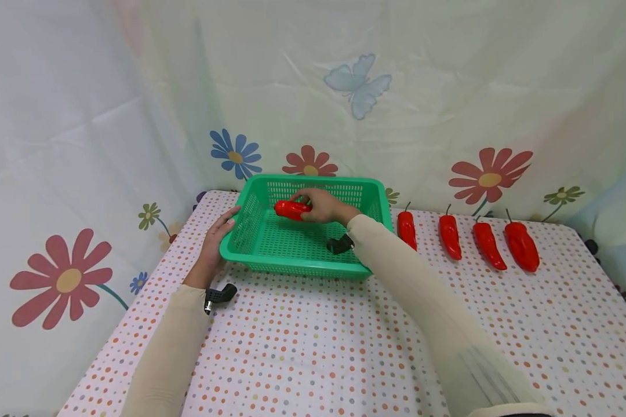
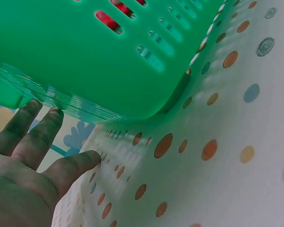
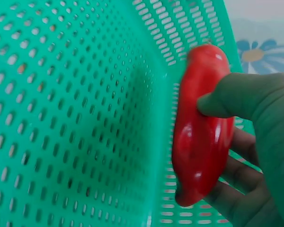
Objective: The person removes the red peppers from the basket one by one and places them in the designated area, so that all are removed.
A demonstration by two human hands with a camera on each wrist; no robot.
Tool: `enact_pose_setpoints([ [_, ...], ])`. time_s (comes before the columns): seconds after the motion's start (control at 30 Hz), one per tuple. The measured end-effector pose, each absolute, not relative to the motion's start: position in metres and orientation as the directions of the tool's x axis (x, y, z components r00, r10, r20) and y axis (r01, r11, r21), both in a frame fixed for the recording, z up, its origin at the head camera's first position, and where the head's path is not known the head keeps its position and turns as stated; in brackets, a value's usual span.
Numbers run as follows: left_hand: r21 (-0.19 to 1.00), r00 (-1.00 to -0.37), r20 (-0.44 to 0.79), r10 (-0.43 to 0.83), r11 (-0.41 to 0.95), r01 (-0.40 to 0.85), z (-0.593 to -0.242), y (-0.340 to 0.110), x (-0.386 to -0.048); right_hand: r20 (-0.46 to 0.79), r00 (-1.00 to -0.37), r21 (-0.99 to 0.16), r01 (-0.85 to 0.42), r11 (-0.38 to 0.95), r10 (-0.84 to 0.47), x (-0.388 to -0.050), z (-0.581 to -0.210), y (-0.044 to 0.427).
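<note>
A red chili pepper (image 3: 199, 132) is held in my right hand (image 1: 323, 205), thumb on one side and fingers on the other. It hangs inside the green plastic basket (image 1: 297, 266), near the back left; the right wrist view shows it above the perforated floor. My left hand (image 1: 216, 240) touches the basket's left rim from outside. In the left wrist view its fingers (image 2: 40, 137) look extended, with their tips at the rim.
Right of the basket, several red peppers lie in a row: one pepper (image 1: 407, 229) close to the basket, others such as the wide pepper (image 1: 521, 246) farther right. A dotted cloth (image 1: 302, 347) covers the table. A printed curtain (image 1: 422, 116) hangs behind.
</note>
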State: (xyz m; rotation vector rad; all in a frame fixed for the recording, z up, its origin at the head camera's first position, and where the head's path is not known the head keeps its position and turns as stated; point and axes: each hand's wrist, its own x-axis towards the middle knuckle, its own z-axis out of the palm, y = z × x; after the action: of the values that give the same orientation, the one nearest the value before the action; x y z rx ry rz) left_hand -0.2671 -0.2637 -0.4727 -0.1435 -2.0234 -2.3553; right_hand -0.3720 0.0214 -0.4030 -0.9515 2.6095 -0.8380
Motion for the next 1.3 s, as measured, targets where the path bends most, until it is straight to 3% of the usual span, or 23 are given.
enact_pose_setpoints([
  [0.53,0.986,-0.992,0.107,0.072,-0.135,0.096,-0.458,-0.262,-0.255,0.228,-0.901,-0.764,-0.401,0.506,-0.37,-0.295,-0.341,0.079],
  [0.83,0.981,-0.992,0.114,0.054,-0.166,0.104,-0.468,-0.262,-0.264,0.206,-0.964,-0.844,-0.261,0.468,-0.166,-0.245,-0.332,0.121],
  [1.3,0.98,-0.991,0.119,0.058,-0.167,0.108,-0.471,-0.264,-0.265,0.125,-0.991,-0.87,-0.133,0.475,-0.048,-0.19,-0.364,0.182],
])
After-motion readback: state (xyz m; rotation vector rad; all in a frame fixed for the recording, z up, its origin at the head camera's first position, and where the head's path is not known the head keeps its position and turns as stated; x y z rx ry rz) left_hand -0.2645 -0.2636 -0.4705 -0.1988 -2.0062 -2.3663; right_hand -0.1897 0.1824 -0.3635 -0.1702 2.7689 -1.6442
